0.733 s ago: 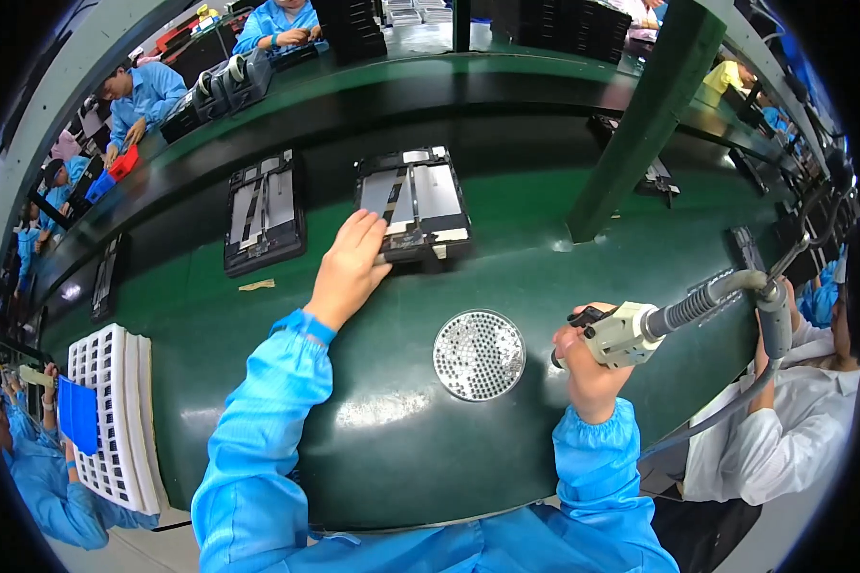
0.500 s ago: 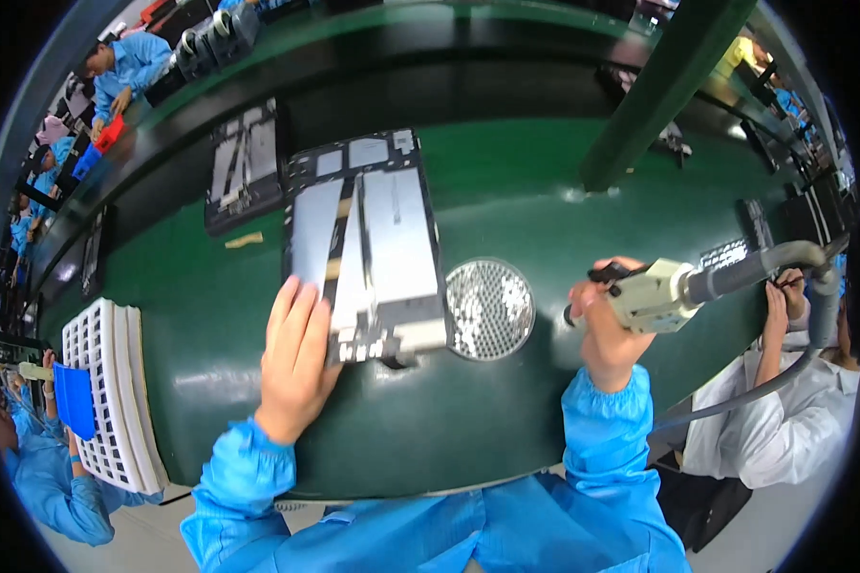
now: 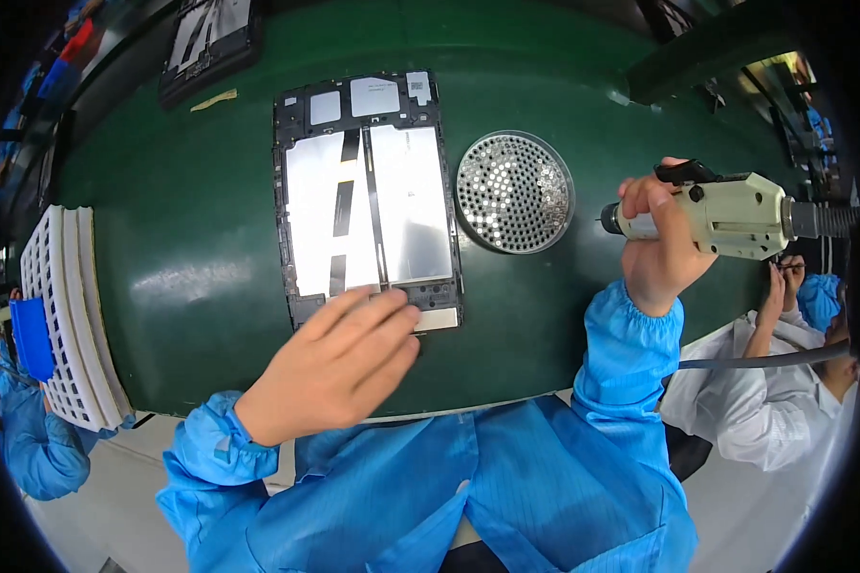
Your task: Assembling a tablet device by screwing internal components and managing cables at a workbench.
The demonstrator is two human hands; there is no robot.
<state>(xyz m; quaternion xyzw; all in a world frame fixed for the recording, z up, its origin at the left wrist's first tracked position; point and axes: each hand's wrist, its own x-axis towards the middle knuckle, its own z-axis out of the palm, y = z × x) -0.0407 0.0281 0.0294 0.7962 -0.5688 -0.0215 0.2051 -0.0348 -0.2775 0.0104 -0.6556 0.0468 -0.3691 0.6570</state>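
An opened tablet lies flat on the green bench, its silvery battery panels, black frame and dark ribbon strips showing. My left hand rests over its near edge with fingers extended and hides part of that end. My right hand is wrapped round a pale electric screwdriver. The driver lies nearly level, its thin bit pointing left and well apart from the tablet. Between tablet and driver sits a round screw tray, a perforated disc with shiny bits in many holes.
A second opened tablet lies at the far left, near a tan strip. White grid trays with a blue piece stand at the left edge. A green post rises at the back right. A co-worker in white sits at right.
My view has tipped toward me. The tablet now lies flat and straighter, and my left hand has shifted from its left corner onto its near edge. The screwdriver stays in my right hand.
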